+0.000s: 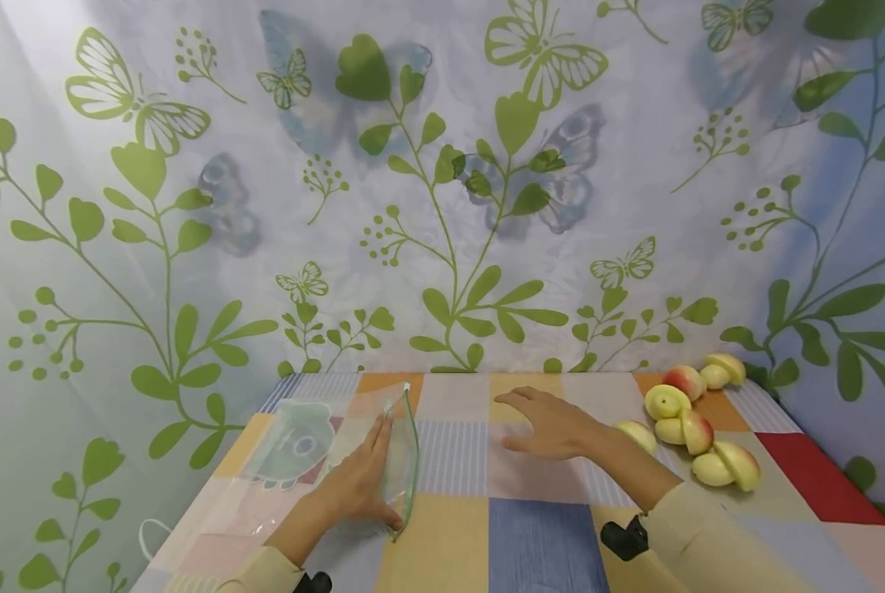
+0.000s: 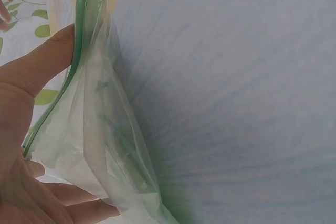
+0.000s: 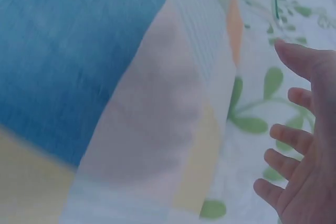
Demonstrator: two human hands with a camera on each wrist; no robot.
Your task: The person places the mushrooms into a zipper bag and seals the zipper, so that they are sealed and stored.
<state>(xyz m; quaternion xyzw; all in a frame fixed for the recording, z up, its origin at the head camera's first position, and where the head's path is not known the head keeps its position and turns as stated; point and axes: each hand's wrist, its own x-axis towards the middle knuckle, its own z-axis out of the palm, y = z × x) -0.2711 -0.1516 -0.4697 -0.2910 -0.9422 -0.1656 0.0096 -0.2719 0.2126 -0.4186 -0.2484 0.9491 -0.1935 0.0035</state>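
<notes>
A clear plastic zip bag [image 1: 294, 445] with a green zipper edge and a pale green cartoon print lies at the left of the table. My left hand [image 1: 357, 490] holds it near its mouth, where the zipper edge stands up and bows outward. In the left wrist view the thumb [image 2: 52, 56] lies against the green zipper, and other fingers show at the plastic lower down. To the right of the bag, my right hand [image 1: 550, 424] hovers over the cloth with fingers spread and nothing in them. Yellow-and-red fruit-like pieces [image 1: 683, 432] lie beyond the right wrist; the forearm partly covers one.
A patchwork cloth [image 1: 539, 539] covers the table. Right behind it hangs a curtain [image 1: 442, 206] printed with leaves and butterflies. A white cable loop [image 1: 146, 535] shows at the table's left edge. Both wrists wear dark bands.
</notes>
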